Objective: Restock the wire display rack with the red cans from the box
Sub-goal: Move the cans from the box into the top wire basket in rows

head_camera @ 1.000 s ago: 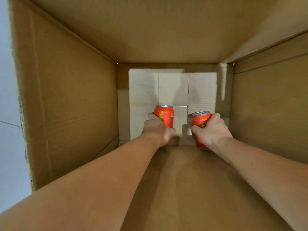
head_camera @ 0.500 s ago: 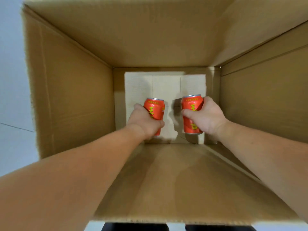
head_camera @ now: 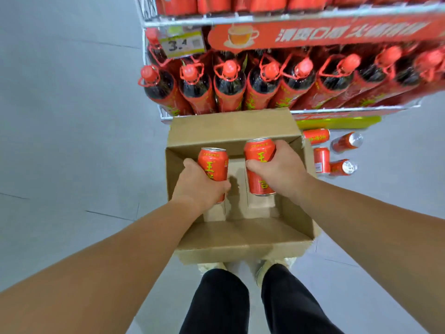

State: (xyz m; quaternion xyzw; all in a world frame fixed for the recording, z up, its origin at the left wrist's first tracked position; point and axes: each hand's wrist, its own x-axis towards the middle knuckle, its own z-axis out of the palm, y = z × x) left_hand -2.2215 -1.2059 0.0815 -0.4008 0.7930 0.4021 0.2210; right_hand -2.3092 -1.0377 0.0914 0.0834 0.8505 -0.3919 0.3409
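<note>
An open cardboard box [head_camera: 243, 237] stands on the floor in front of my feet. My left hand [head_camera: 199, 185] grips one red can [head_camera: 214, 163] upright above the box's opening. My right hand [head_camera: 281, 169] grips a second red can [head_camera: 258, 167], also upright, slightly higher. Beyond the box stands the wire display rack [head_camera: 265, 19]; its lower shelf carries a row of red-capped dark bottles [head_camera: 230, 85], and red cans show on the shelf above. The box's bottom shows only pale cardboard.
Several red cans [head_camera: 334, 153] lie on their sides on the grey floor to the right of the box, below the rack's yellow-green base. A price tag [head_camera: 181, 44] hangs at the rack's left. Open grey floor lies to the left.
Both hands have lifted their cans from the box's bottom up to its opening. My head has pulled back out of the box, so the rack and floor now show.
</note>
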